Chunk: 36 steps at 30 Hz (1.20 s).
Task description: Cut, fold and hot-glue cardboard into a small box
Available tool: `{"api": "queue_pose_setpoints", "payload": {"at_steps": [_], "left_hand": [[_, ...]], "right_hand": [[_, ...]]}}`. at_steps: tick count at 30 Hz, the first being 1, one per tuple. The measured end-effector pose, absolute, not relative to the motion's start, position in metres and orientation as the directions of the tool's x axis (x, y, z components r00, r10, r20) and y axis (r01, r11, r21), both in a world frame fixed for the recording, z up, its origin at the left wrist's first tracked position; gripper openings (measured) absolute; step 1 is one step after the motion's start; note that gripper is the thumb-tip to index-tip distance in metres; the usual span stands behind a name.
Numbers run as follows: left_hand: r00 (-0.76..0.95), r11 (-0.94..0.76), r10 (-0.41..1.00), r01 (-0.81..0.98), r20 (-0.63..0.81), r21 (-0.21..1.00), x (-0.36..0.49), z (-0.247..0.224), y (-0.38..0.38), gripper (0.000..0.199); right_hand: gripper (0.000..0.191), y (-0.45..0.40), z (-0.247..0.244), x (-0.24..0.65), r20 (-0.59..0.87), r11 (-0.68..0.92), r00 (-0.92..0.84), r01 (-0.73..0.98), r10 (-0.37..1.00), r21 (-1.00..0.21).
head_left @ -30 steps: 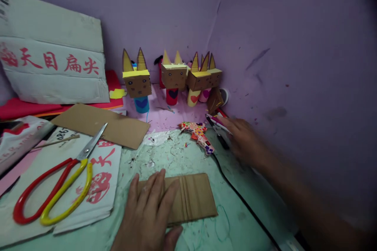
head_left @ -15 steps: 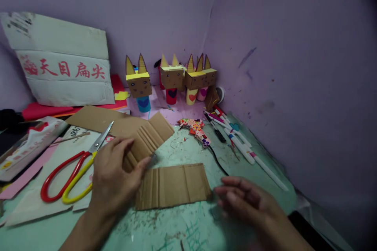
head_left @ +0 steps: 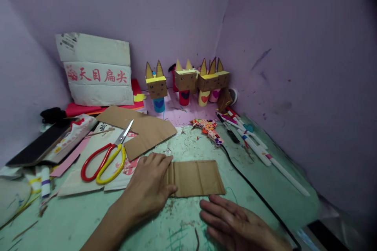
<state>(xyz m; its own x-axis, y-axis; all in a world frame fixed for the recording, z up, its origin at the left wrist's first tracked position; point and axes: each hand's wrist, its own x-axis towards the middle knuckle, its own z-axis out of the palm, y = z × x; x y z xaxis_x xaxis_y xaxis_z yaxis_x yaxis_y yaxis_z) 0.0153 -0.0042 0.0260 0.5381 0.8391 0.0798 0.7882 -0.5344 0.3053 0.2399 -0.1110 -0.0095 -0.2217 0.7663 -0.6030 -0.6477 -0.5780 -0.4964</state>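
Note:
A creased brown cardboard strip (head_left: 196, 178) lies flat on the green tabletop in front of me. My left hand (head_left: 151, 182) is over its left end, fingers along the far edge and thumb near the close edge, hiding that end. Just below the strip's near right corner is my right hand (head_left: 232, 219), fingers stretched out and palm turned inward, holding nothing. Behind my left hand rests a larger bent piece of cardboard (head_left: 151, 139). Scissors (head_left: 113, 157) with one red and one yellow handle lie left of it, blades apart.
A patterned glue gun (head_left: 207, 129) lies beyond the strip, its black cord (head_left: 256, 190) running to the lower right. Markers (head_left: 253, 149) line the right side. Cardboard animal figures (head_left: 157, 90) stand at the back, beside a white cardboard panel (head_left: 97, 68) leaning on the wall.
My left hand has lowered from a raised, creased cardboard piece onto the strip's left end. That raised piece no longer shows separately. My right hand has moved below the strip. The view has shifted.

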Motion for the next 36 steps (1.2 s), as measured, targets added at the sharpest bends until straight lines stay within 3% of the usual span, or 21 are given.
{"api": "queue_pose_setpoints", "payload": {"at_steps": [3,5,7,10,13,17,22,25,28,32,36], "left_hand": [[0.498,-0.484,0.864,0.78,0.076,0.395,0.016,0.028,-0.005,0.046],[0.429,-0.404,0.899,0.734,0.088,0.546,0.013,0.032,-0.004,0.024],[0.327,-0.278,0.942,0.62,0.081,0.734,0.01,0.037,-0.002,0.014],[0.171,-0.107,0.984,0.389,0.042,0.915,0.009,0.039,-0.003,0.02],[0.141,-0.093,0.989,0.326,0.049,0.941,0.014,0.037,-0.006,0.034],[0.109,-0.123,0.991,0.492,0.078,0.862,0.008,0.043,-0.001,0.046],[-0.11,0.021,0.985,0.847,0.135,0.531,-0.05,0.06,0.026,0.049],[-0.113,0.099,0.993,0.941,0.025,0.325,-0.078,0.057,0.037,0.038],[-0.115,0.126,0.991,0.972,-0.069,0.198,-0.081,0.047,0.04,0.036],[-0.152,0.162,0.985,0.979,-0.084,0.125,-0.074,0.035,0.043,0.057],[-0.201,0.207,0.978,0.961,-0.053,0.186,-0.079,0.036,0.042,0.062]], "right_hand": [[0.057,-0.104,-0.011,0.228,-0.605,-0.519,-0.142,-0.684,0.784,-0.512],[0.058,-0.1,-0.008,0.22,-0.584,-0.466,-0.076,-0.689,0.808,-0.555],[0.057,-0.095,-0.002,0.211,-0.55,-0.426,-0.021,-0.658,0.835,-0.621],[0.056,-0.083,0.013,0.194,-0.462,-0.351,0.025,-0.616,0.886,-0.705],[0.053,-0.062,0.028,0.174,-0.302,-0.231,0.025,-0.585,0.953,-0.778],[0.042,-0.026,0.038,0.157,-0.123,-0.062,0.073,-0.554,0.99,-0.831],[0.042,0.01,0.035,0.162,-0.125,-0.017,0.14,-0.598,0.982,-0.802],[0.045,0.02,0.028,0.165,-0.131,-0.004,0.166,-0.603,0.977,-0.797],[0.056,0.024,0.019,0.166,-0.131,-0.012,0.157,-0.597,0.979,-0.802],[0.07,0.025,0.01,0.167,-0.124,-0.022,0.138,-0.577,0.983,-0.816],[0.071,0.025,0.011,0.169,-0.13,-0.006,0.17,-0.584,0.977,-0.811]]}}
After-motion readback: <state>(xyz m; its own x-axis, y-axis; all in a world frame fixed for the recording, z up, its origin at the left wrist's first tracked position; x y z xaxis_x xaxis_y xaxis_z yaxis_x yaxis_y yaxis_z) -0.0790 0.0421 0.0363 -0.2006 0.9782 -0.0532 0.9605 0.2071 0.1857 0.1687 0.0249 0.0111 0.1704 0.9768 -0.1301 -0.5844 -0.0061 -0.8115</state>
